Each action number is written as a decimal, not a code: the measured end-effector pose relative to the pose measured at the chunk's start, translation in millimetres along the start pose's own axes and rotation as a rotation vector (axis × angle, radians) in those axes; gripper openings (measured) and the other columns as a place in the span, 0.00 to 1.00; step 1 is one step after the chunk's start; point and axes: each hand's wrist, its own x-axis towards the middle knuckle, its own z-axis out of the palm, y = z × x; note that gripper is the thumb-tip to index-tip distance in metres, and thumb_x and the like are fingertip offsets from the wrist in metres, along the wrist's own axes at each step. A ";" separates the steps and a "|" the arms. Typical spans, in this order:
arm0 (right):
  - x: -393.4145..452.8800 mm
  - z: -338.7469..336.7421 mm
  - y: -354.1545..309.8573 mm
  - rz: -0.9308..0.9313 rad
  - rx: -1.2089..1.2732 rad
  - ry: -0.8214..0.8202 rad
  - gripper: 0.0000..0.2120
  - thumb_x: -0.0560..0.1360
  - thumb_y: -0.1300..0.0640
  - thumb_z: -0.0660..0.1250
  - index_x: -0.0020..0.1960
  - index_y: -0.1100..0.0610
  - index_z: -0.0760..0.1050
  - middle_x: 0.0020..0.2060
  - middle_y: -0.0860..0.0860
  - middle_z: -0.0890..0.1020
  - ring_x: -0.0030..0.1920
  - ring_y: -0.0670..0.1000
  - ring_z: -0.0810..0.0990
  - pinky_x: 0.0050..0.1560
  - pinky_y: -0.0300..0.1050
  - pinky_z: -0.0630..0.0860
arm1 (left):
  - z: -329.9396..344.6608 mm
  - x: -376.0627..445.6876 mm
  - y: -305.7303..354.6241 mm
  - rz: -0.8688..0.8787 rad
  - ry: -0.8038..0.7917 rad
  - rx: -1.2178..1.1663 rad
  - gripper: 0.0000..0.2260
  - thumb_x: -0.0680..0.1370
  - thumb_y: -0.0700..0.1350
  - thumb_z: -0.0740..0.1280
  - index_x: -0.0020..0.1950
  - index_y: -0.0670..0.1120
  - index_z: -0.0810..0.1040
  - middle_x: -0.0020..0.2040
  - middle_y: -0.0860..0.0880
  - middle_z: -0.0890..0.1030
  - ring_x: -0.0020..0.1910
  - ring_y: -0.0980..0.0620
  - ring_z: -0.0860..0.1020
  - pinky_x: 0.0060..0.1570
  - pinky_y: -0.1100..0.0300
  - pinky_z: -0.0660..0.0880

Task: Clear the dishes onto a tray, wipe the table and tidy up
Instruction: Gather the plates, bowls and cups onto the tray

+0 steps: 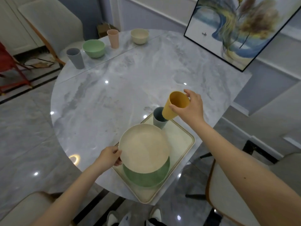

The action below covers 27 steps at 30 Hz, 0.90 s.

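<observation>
Gripping a mustard-yellow tapered plastic cup in the right hand, thumb on the near wall and fingers curling over the far rim, tilting its base towards the mouth of a grey-blue tapered cup standing at the twelve o'clock corner of the pale cream rectangular tray. Pinching the nine o'clock rim of a cream round matte bowl with the left hand, holding it over a sage-green round bowl sitting at the tray's six o'clock end.

Judging the ware light, stiff and unlikely to shatter, probably a matte plastic or fibre composite, so offering decent friction. Taking cups mid-wall or across the rim, as here; nesting them straight to avoid jamming or toppling the lower one. Taking bowls by the rim, though lowering one-handed risking a tilt.

Waiting at the far eleven o'clock edge of the grey marble-patterned round table: a slate-grey cup, a light green bowl, a salmon-pink cup and a cream small bowl.
</observation>
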 end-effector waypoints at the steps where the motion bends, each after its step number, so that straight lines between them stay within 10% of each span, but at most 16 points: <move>1: 1.2 2.9 1.0 -0.002 0.002 -0.004 0.38 0.63 0.41 0.75 0.69 0.48 0.64 0.64 0.51 0.69 0.63 0.51 0.69 0.58 0.46 0.72 | 1.5 -0.1 -2.8 -0.001 -0.024 0.027 0.13 0.80 0.39 0.59 0.36 0.39 0.76 0.28 0.45 0.79 0.26 0.53 0.77 0.29 0.65 0.75; 18: 13.7 44.4 14.9 -0.017 -0.036 -0.131 0.39 0.63 0.41 0.75 0.69 0.48 0.64 0.64 0.49 0.68 0.64 0.51 0.68 0.58 0.43 0.69 | 24.2 10.1 -18.9 0.055 -0.157 0.276 0.14 0.81 0.41 0.57 0.34 0.44 0.69 0.31 0.46 0.78 0.32 0.49 0.81 0.36 0.57 0.80; 27: 8.2 67.7 28.9 -0.020 -0.111 -0.199 0.40 0.62 0.42 0.75 0.70 0.48 0.63 0.66 0.48 0.67 0.65 0.51 0.66 0.53 0.41 0.65 | 29.6 18.9 -25.5 0.167 -0.044 0.750 0.17 0.81 0.51 0.55 0.67 0.44 0.62 0.39 0.49 0.73 0.39 0.48 0.75 0.39 0.54 0.74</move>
